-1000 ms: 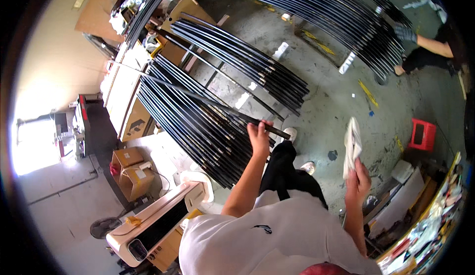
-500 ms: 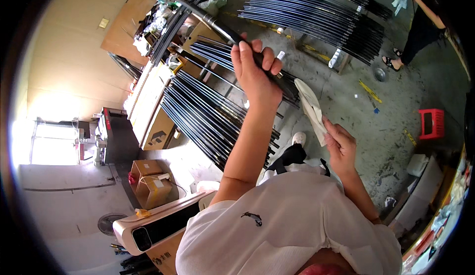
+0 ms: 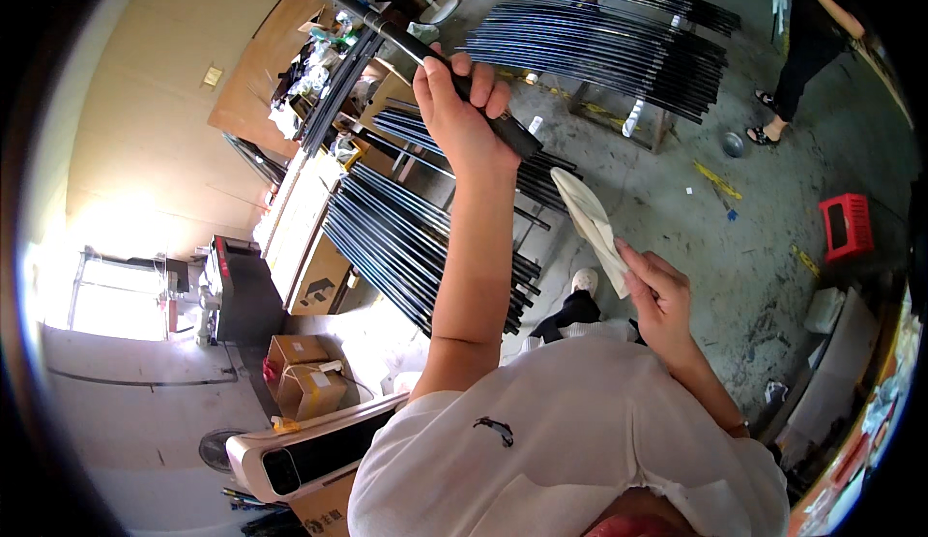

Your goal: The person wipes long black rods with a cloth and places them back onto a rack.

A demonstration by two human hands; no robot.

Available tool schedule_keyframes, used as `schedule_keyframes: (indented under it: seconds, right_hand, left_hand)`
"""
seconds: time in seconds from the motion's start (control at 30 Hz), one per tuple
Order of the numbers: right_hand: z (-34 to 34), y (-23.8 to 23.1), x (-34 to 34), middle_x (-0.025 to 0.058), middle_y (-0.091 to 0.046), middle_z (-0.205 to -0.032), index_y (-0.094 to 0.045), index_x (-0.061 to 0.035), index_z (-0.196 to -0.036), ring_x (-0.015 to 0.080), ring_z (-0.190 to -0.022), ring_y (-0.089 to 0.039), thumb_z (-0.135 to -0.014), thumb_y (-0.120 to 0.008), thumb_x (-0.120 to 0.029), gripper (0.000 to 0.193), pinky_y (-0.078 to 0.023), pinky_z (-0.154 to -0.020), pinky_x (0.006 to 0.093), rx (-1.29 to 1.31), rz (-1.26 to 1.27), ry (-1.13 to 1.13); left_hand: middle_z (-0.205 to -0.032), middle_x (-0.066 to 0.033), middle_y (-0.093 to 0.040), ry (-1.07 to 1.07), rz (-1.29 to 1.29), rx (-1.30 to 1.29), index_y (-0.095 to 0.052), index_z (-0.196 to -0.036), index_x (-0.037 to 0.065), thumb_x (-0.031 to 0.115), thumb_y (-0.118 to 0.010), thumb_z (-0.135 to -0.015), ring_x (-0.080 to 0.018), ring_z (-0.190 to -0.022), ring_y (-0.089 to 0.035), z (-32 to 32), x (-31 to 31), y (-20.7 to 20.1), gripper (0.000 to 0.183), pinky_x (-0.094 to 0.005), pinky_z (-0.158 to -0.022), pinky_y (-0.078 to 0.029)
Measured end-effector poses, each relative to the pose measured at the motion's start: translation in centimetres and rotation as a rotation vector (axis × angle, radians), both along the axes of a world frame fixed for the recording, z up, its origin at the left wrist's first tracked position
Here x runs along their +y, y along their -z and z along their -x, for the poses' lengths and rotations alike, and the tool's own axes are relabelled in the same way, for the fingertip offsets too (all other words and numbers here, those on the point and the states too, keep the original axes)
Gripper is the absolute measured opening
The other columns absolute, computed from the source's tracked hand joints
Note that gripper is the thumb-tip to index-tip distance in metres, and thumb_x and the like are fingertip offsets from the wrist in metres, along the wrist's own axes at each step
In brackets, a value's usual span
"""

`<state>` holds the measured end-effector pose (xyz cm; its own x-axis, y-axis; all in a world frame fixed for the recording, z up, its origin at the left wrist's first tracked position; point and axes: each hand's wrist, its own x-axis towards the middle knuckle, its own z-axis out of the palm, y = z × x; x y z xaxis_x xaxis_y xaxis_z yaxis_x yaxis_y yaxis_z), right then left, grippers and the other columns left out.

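Left hand (image 3: 468, 112) clamped round a black pole (image 3: 406, 42); right hand (image 3: 663, 295) pinching a folded white cloth (image 3: 590, 223) just apart; apparently a wiping step, next calling for cloth on pole

Floor (image 3: 667, 218): scuffed gray, carrying 1 red stool (image 3: 846, 227), 1 metal bowl (image 3: 733, 144), strips of yellow tape (image 3: 717, 181) and 1 blue scrap (image 3: 732, 214).
Far rack (image 3: 662, 133): low frame with a white bar (image 3: 632, 117); black rods (image 3: 590, 54) lie across it, side by side.
Near rods (image 3: 401, 237): dark, laid out in a row; whatever bears them is mostly hidden beneath.
Right-hand table (image 3: 800, 515): wooden edge, the top heaped with plastic bags (image 3: 884, 407) and other clutter, too blurred to sort.
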<state>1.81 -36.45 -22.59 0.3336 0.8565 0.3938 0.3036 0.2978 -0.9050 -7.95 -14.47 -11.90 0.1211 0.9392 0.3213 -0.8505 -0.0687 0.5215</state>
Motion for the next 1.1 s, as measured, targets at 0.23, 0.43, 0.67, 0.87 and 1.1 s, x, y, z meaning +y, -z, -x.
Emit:
schedule_keyframes:
  seconds: [0.23, 0.43, 0.67, 0.87, 1.1]
  right_hand:
    - [-0.3, -0.1, -0.4, 0.0090, -0.052, -0.067, -0.061, -0.0014, -0.106, 0.0162, -0.056, -0.047, -0.083, -0.055, 0.001, 0.024, -0.038, -0.052, 0.0243, 0.003, 0.039, -0.019]
    - [0.0, -0.1, 0.0, 0.0106, -0.058, -0.074, -0.062, -0.0015, -0.105, 0.0173, -0.059, -0.052, -0.083, -0.056, -0.002, 0.023, -0.042, -0.055, 0.0253, 0.064, 0.051, -0.014]
    - [0.6, -0.9, 1.3, 0.0087, -0.063, -0.082, -0.058, -0.0009, -0.109, 0.0114, -0.062, -0.055, -0.084, -0.053, -0.002, 0.025, -0.044, -0.055, 0.0250, 0.283, 0.167, -0.149]
    - [0.6, -1.3, 3.8, 0.0024, -0.054, -0.083, -0.036, -0.0089, -0.107, 0.0045, -0.049, -0.040, -0.085, -0.050, 0.003, 0.029, -0.028, -0.040, 0.0199, 0.672, 0.219, -0.222]
    - [0.8, 1.2, 3.9, 0.0060, -0.052, -0.092, -0.035, -0.0076, -0.109, 0.0099, -0.051, -0.044, -0.088, -0.050, -0.002, 0.026, -0.036, -0.044, 0.0223, 0.751, 0.270, -0.483]
  left_hand:
    - [-0.078, -0.0017, -0.043, 0.005, -0.018, 0.068, -0.046, -0.105, 0.007, 0.021, -0.043, -0.095, -0.0067, -0.054, -0.034, -0.8, -2.3, 0.2, 0.018, -0.0185, -0.040, -0.028]
    - [-0.074, 0.0000, -0.039, -0.016, 0.003, 0.258, -0.042, -0.115, 0.012, 0.024, -0.041, -0.096, -0.0054, -0.051, -0.030, -1.9, -5.0, 0.7, 0.022, -0.0177, -0.040, -0.024]
    - [-0.063, 0.0030, -0.033, 0.061, 0.046, 0.332, -0.045, -0.113, 0.012, 0.030, -0.041, -0.096, -0.0052, -0.045, -0.027, -1.3, -7.1, 3.4, 0.025, -0.0189, -0.039, -0.024]
    - [-0.062, -0.0009, -0.035, 0.211, 0.169, 0.393, -0.039, -0.115, 0.014, 0.030, -0.037, -0.097, -0.0084, -0.043, -0.031, -1.6, -10.5, 5.5, 0.024, -0.0231, -0.037, -0.027]
    - [-0.060, 0.0044, -0.033, 0.343, 0.344, 0.262, -0.051, -0.114, 0.018, 0.043, -0.043, -0.093, -0.0041, -0.042, -0.023, 0.5, -8.5, 6.9, 0.033, -0.0187, -0.036, -0.018]
